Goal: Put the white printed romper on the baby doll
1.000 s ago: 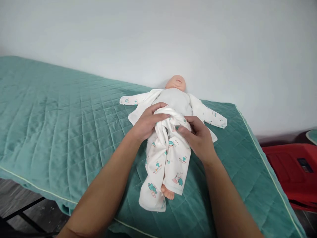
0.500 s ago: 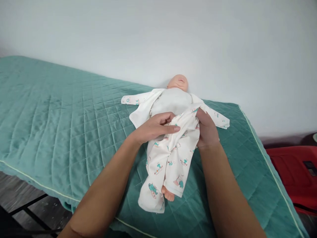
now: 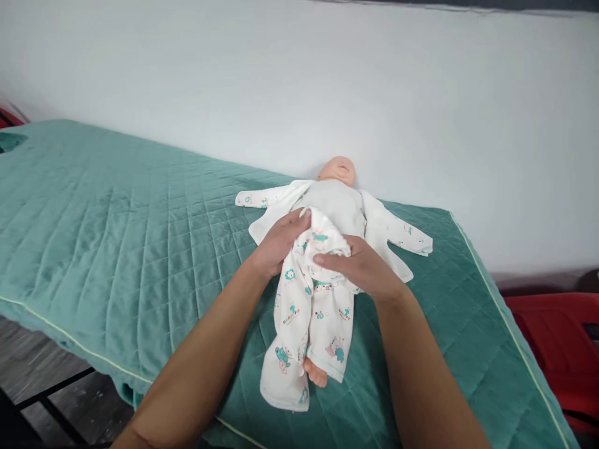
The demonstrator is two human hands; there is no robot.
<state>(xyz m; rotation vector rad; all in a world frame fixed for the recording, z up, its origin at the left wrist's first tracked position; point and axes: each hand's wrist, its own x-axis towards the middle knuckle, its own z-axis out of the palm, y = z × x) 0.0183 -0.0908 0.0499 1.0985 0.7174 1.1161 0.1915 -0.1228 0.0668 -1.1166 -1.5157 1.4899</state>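
Note:
A baby doll [image 3: 337,171] lies on its back, its head toward the wall. A white printed shirt [image 3: 397,232] is on its arms and hangs open over the pale torso. White printed pants [image 3: 292,312] cover the legs; one bare foot pokes out at a cuff, while the other cuff hangs flat with no foot showing. My left hand [image 3: 279,242] pinches the waistband on the left side. My right hand [image 3: 362,265] grips bunched pants fabric on the right, thumb on top. The doll's hips are hidden under the gathered cloth and my hands.
Beneath the doll is a quilted green cover [image 3: 140,249] on a bed or table, its piped edge [image 3: 510,312] running down the right. A white wall [image 3: 281,81] stands close behind. Red objects [image 3: 556,349] sit beyond the right edge; a dark metal frame [image 3: 56,393] shows lower left.
My left hand has moved up and taken hold of the waistband. My right hand has shifted lower and inward, its thumb now over the bunched cloth. The view has tilted slightly up.

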